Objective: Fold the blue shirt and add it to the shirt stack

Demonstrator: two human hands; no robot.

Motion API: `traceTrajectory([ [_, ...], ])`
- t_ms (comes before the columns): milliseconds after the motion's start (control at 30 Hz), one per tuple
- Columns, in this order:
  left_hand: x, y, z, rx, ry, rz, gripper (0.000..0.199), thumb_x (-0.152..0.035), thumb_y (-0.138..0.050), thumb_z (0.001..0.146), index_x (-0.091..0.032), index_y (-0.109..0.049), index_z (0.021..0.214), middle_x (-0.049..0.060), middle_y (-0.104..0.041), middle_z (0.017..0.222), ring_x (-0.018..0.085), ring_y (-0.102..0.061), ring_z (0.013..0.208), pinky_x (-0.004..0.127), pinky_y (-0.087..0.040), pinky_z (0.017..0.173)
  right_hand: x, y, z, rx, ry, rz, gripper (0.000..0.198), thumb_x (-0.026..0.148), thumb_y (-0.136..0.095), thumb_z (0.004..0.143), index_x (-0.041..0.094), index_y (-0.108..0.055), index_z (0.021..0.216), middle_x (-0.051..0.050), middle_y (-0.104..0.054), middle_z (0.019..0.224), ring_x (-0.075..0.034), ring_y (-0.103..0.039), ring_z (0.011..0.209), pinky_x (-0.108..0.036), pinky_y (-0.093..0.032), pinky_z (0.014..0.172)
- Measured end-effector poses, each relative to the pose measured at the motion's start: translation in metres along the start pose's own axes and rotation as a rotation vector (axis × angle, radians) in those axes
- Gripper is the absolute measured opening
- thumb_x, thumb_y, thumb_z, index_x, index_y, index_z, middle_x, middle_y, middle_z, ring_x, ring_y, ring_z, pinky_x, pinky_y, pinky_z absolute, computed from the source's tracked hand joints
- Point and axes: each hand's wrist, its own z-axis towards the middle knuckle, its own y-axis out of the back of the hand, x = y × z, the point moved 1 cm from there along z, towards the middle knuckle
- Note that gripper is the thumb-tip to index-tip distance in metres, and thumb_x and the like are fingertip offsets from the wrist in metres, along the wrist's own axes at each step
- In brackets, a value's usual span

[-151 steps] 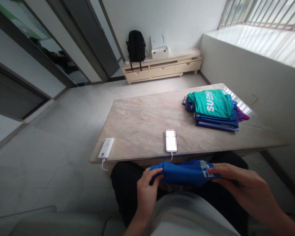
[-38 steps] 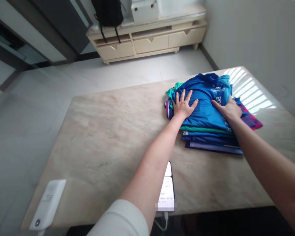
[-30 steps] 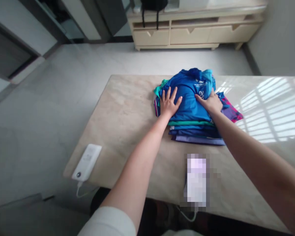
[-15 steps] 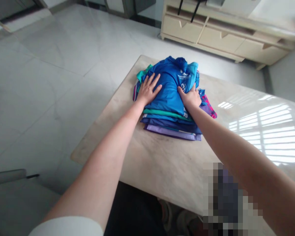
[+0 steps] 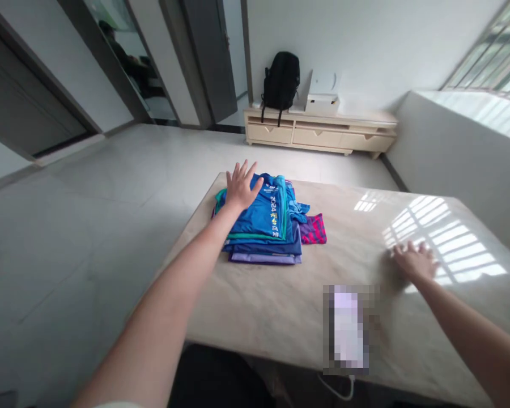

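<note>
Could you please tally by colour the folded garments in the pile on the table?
Blue: 2 (top shirt, lower one)
Green: 1 (edge)
Purple: 1 (bottom)
Pink-and-blue striped: 1
Total: 5 visible; the left hand rests on top.

Blue shirt [image 5: 263, 212], plaid magenta cloth [image 5: 314, 229], black backpack [image 5: 280, 82]

Pale marble-patterned rectangular table [image 5: 280, 294], sunlit stripes toward its right edge. A pixelated flat device [image 5: 347, 328] lies at the near edge, a white cable [image 5: 338, 391] hanging below it. Against the far wall: low cream wooden drawer cabinet [image 5: 321, 133], carrying a black backpack [image 5: 280, 82] at its left end and a white box [image 5: 322, 103] near the middle.
</note>
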Motion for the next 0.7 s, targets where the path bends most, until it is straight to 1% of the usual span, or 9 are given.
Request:
traceTrajectory([
  [33, -0.008, -0.014, -0.015, 0.058, 0.035, 0.02, 0.067, -0.057, -0.027, 0.107, -0.028, -0.032, 0.167, 0.008, -0.031, 0.174, 0.035, -0.021, 0.163, 0.062, -0.015, 0.13, -0.027, 0.001, 0.0, -0.008, -0.062, -0.013, 0.072, 0.069, -0.037, 0.091, 0.029, -0.064, 0.145, -0.027, -0.045, 0.159, -0.055, -0.034, 0.152, -0.084, -0.029, 0.107],
  [100, -0.015, -0.042, -0.045, 0.217, 0.071, 0.046, 0.065, -0.055, -0.031, 0.106, -0.03, -0.035, 0.166, 0.005, -0.022, 0.177, 0.035, -0.018, 0.164, 0.062, -0.019, 0.129, -0.065, -0.007, 0.002, -0.008, -0.135, -0.021, 0.082, 0.073, -0.032, 0.088, 0.028, -0.059, 0.152, -0.025, -0.039, 0.165, -0.057, -0.03, 0.153, -0.085, -0.023, 0.11],
  [133, -0.015, -0.054, -0.055, 0.272, 0.071, 0.059, 0.065, -0.055, -0.033, 0.105, -0.031, -0.035, 0.166, 0.004, -0.018, 0.178, 0.034, -0.016, 0.164, 0.062, -0.021, 0.129, -0.077, -0.013, 0.004, -0.005, -0.143, -0.022, 0.086, 0.074, -0.031, 0.087, 0.026, -0.057, 0.154, -0.024, -0.038, 0.166, -0.057, -0.029, 0.153, -0.085, -0.021, 0.112],
  [200, -0.012, -0.068, -0.064, 0.301, 0.07, 0.092, 0.065, -0.054, -0.034, 0.105, -0.032, -0.034, 0.166, 0.003, -0.014, 0.179, 0.034, -0.014, 0.165, 0.062, -0.023, 0.128, -0.091, -0.027, 0.008, -0.005, -0.142, -0.023, 0.091, 0.075, -0.027, 0.088, 0.021, -0.052, 0.158, -0.022, -0.034, 0.169, -0.056, -0.025, 0.155, -0.082, -0.017, 0.117],
  [333, -0.013, -0.07, -0.055, 0.31, 0.06, 0.163, 0.066, -0.052, -0.031, 0.106, -0.03, -0.029, 0.168, 0.004, -0.011, 0.179, 0.033, -0.014, 0.165, 0.062, -0.023, 0.128, -0.101, -0.042, 0.013, 0.006, -0.145, -0.028, 0.092, 0.076, -0.024, 0.093, 0.022, -0.04, 0.165, -0.018, -0.025, 0.174, -0.053, -0.016, 0.159, -0.077, -0.009, 0.123],
  [400, -0.016, -0.071, -0.049, 0.322, 0.061, 0.183, 0.067, -0.052, -0.03, 0.106, -0.028, -0.028, 0.168, 0.005, -0.011, 0.179, 0.033, -0.014, 0.165, 0.062, -0.022, 0.129, -0.104, -0.041, 0.014, 0.017, -0.132, -0.033, 0.089, 0.075, -0.024, 0.095, 0.024, -0.037, 0.167, -0.017, -0.022, 0.175, -0.05, -0.013, 0.16, -0.073, -0.007, 0.124],
  [567, -0.019, -0.078, -0.045, 0.371, 0.082, 0.161, 0.068, -0.054, -0.03, 0.106, -0.03, -0.024, 0.169, 0.002, -0.008, 0.18, 0.031, -0.012, 0.165, 0.061, -0.02, 0.13, -0.098, -0.031, 0.012, 0.034, -0.162, -0.044, 0.084, 0.068, -0.027, 0.1, 0.015, -0.039, 0.164, -0.019, -0.022, 0.175, -0.05, -0.014, 0.16, -0.076, -0.01, 0.123],
  [633, -0.021, -0.078, -0.048, 0.38, 0.091, 0.149, 0.069, -0.056, -0.028, 0.106, -0.03, -0.022, 0.169, 0.0, -0.003, 0.18, 0.032, -0.006, 0.165, 0.063, -0.017, 0.13, -0.095, -0.029, 0.011, 0.045, -0.167, -0.052, 0.082, 0.067, -0.029, 0.101, 0.016, -0.038, 0.165, -0.019, -0.021, 0.175, -0.048, -0.013, 0.16, -0.074, -0.009, 0.124],
  [700, -0.024, -0.075, -0.052, 0.338, 0.074, 0.145, 0.07, -0.059, -0.025, 0.106, -0.031, -0.018, 0.17, -0.002, 0.004, 0.18, 0.035, 0.002, 0.165, 0.066, -0.013, 0.129, -0.094, -0.028, 0.011, 0.041, -0.169, -0.058, 0.082, 0.066, -0.029, 0.101, 0.016, -0.037, 0.165, -0.018, -0.02, 0.175, -0.048, -0.013, 0.16, -0.074, -0.008, 0.125],
])
